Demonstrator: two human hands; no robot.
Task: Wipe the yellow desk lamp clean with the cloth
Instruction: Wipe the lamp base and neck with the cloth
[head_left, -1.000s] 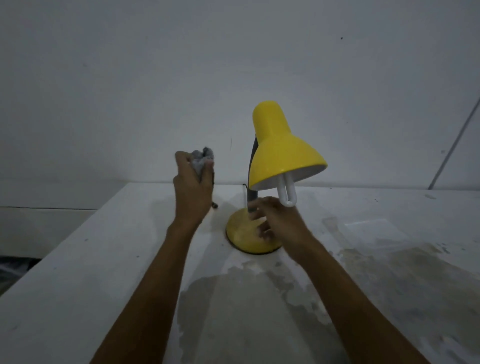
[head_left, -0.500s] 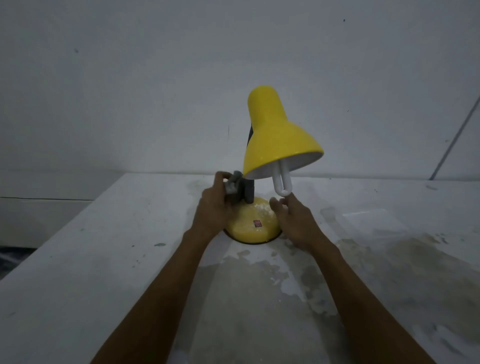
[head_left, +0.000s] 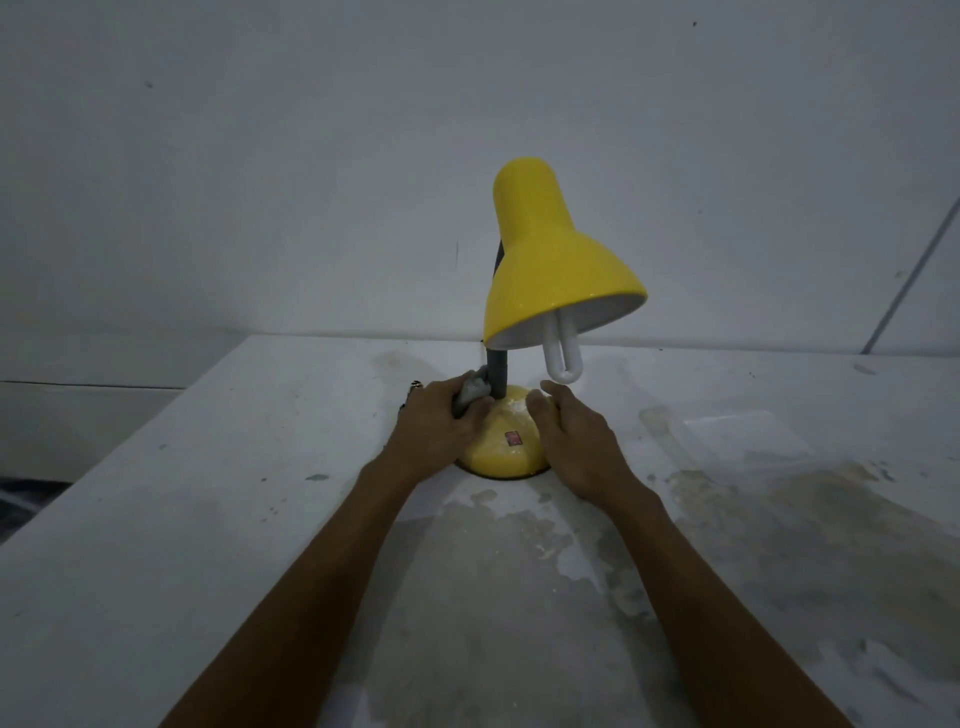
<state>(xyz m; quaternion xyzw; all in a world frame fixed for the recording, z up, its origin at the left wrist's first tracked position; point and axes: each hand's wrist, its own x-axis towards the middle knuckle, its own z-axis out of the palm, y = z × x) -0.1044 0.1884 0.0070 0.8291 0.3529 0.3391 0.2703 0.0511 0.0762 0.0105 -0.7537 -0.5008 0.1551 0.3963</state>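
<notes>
Mid-frame, yellow desk lamp (head_left: 540, 291) stands upright w/ stem vertical; left hand (head_left: 441, 421) closed round grey cloth (head_left: 474, 391) touching stem base, nearer; right hand (head_left: 574, 441) open, flat on base.

Both bare forearms extend forward from the lower edge of the view and converge on the round yellow lamp base (head_left: 503, 451), taken here as the landmark. The left hand (head_left: 435, 427) sits at the left side of the base, back of the hand upward, fingers curled closed around a crumpled grey cloth (head_left: 470, 393) that is pressed to the foot of the dark stem rising from the base. The right hand (head_left: 574, 440) lies against the right side of the base, palm down, fingers extended and together, pointing away from the body, gripping nothing.
</notes>
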